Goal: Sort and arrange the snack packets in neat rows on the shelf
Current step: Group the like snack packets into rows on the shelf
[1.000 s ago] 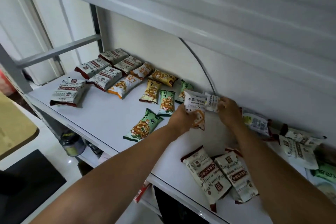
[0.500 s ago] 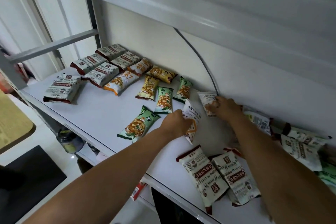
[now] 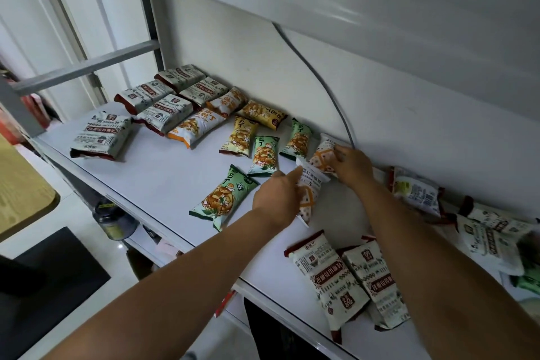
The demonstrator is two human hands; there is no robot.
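Step in hand: placement of two white packets at the right-hand end of the sorted rows on the shelf [image 3: 163, 181]. The right hand [image 3: 355, 168] grips the near end of the rear white packet [image 3: 321, 155] with bent fingers; the packet lies flat, close against the wall [image 3: 409, 131] and just beside the rear green packet [image 3: 297, 140]. The left hand [image 3: 277, 199] rests against the front white packet [image 3: 309, 199], which lies just in front of the rear one. Its forefinger is extended; the remaining fingers are hidden behind the back of the hand, so it cannot be told whether they clasp the packet. The next move probably calls for squaring both white packets parallel to the green column and then releasing them. After that, the unsorted packets [image 3: 333, 280] near the front edge, and those farther right, remain to be collected and sorted by type.
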